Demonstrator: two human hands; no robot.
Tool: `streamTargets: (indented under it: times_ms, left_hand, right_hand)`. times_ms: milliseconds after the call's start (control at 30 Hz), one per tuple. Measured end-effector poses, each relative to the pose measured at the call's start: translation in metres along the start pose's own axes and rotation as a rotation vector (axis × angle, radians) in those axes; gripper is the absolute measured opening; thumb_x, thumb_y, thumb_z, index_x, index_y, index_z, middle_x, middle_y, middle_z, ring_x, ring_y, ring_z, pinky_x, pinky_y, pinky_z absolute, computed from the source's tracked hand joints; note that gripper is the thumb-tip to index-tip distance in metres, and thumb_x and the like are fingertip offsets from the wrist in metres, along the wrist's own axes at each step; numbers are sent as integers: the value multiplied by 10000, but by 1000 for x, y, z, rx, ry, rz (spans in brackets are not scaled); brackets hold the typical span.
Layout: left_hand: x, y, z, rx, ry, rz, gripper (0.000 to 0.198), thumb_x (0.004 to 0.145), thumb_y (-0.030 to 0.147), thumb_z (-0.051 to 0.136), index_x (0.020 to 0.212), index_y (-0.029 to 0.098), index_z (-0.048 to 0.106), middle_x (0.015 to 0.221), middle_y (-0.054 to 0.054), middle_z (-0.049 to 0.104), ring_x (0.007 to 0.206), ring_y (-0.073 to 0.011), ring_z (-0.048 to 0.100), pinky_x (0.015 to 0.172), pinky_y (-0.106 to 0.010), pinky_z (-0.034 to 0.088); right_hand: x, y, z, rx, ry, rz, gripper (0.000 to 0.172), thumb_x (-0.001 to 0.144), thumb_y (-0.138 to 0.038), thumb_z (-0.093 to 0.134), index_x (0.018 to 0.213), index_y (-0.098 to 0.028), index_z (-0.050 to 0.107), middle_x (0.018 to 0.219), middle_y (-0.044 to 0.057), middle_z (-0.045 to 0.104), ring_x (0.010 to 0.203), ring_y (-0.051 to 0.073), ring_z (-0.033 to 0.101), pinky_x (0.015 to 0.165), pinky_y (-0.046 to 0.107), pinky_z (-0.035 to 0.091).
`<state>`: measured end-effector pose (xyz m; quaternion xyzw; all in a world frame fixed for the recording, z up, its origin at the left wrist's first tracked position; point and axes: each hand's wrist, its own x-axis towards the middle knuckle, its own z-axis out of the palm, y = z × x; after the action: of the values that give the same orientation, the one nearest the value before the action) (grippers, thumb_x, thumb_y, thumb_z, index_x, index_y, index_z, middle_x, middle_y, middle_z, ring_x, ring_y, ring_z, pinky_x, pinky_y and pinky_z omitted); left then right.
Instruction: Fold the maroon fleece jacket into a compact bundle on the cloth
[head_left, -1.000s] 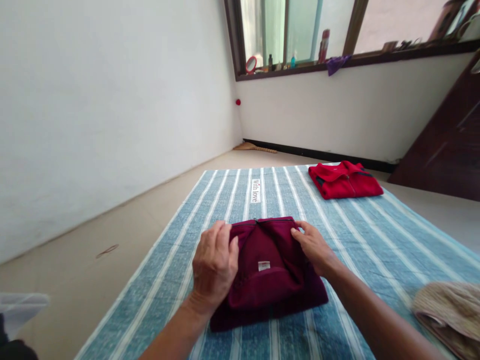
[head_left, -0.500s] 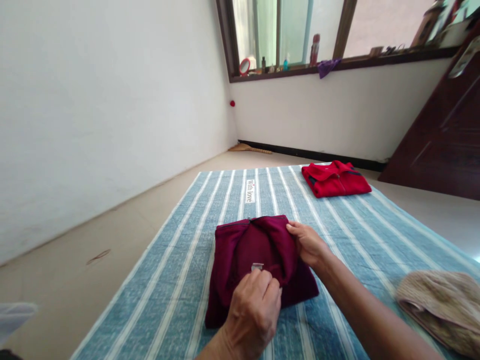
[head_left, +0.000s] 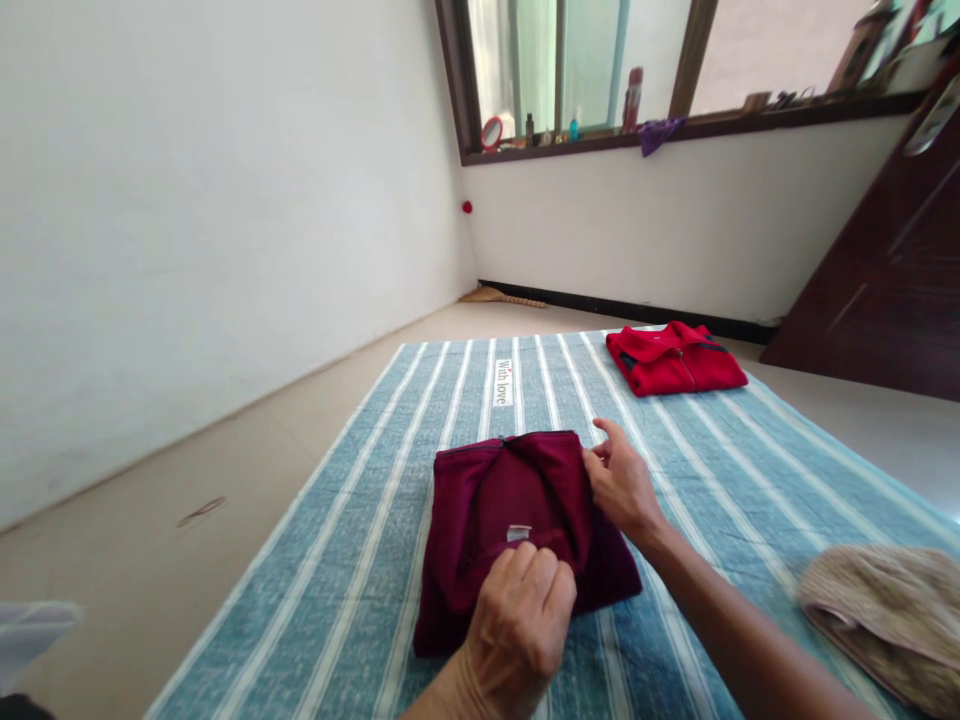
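Left hand (head_left: 525, 625) is sitting on the near edge of the maroon top (head_left: 480, 510), fingers curled tight together, knuckles up. Whether cloth is caught under them, I cannot tell. The white label (head_left: 517, 533) is lying just past its fingertips. Right hand (head_left: 622, 487) is resting at the top's right side, thumb touching the fabric, fingers loosely parted, forefinger pointing away. The top is lying folded between and under both hands on the striped mat (head_left: 352, 560). Well beyond the right hand, a red top (head_left: 675, 360) is lying folded. Off to that hand's right, a beige knit (head_left: 885, 610) is sitting.
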<state>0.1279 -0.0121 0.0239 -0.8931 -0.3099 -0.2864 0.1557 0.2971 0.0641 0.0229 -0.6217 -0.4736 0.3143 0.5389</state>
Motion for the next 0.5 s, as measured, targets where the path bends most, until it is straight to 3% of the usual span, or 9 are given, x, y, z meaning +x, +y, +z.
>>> streamTargets:
  times_ms: [67, 133, 233, 300, 400, 500]
  left_hand:
    - [-1, 1, 0, 9, 19, 14, 292, 881, 39, 313, 809, 134, 580, 690, -44, 511, 637, -174, 448, 583, -315, 383]
    - [-3, 2, 2, 13, 30, 22, 314, 882, 32, 293, 810, 132, 582, 686, -48, 510, 641, -173, 454, 587, -312, 387]
    - [-5, 3, 5, 23, 39, 41, 319, 883, 43, 284, 793, 131, 578, 668, -49, 498, 635, -176, 461, 580, -311, 384]
    - [-7, 3, 8, 28, 29, 67, 308, 882, 60, 298, 755, 138, 568, 649, -43, 483, 609, -173, 451, 555, -311, 367]
    - [-9, 4, 11, 21, -6, 84, 289, 863, 76, 329, 670, 159, 527, 631, -34, 464, 572, -169, 431, 515, -315, 336]
    - [-8, 6, 9, -24, -98, 69, 206, 825, 109, 402, 665, 170, 516, 663, -38, 490, 601, -180, 463, 526, -325, 368]
  right_hand:
    - [-6, -8, -1, -407, 99, -342, 287, 842, -246, 487, 1114, -187, 554, 850, 65, 615, 749, 204, 568, 684, 330, 420]
    - [-12, -17, 2, -681, 56, -518, 206, 879, -278, 456, 1004, -186, 591, 880, 98, 610, 823, 237, 563, 718, 350, 409]
    - [-20, -29, 14, -925, -150, -502, 186, 846, -324, 534, 943, -175, 587, 880, 106, 610, 835, 257, 557, 696, 348, 400]
    - [-23, -33, 23, -988, -251, -430, 166, 817, -242, 550, 956, -158, 578, 912, 105, 616, 856, 253, 557, 701, 336, 391]
    - [-26, -34, 32, -1051, -296, -387, 201, 799, -80, 475, 959, -144, 581, 921, 101, 618, 868, 235, 554, 721, 323, 365]
    - [-30, -30, 36, -1105, -282, -407, 243, 823, -42, 412, 951, -143, 592, 902, 105, 615, 850, 242, 550, 703, 334, 345]
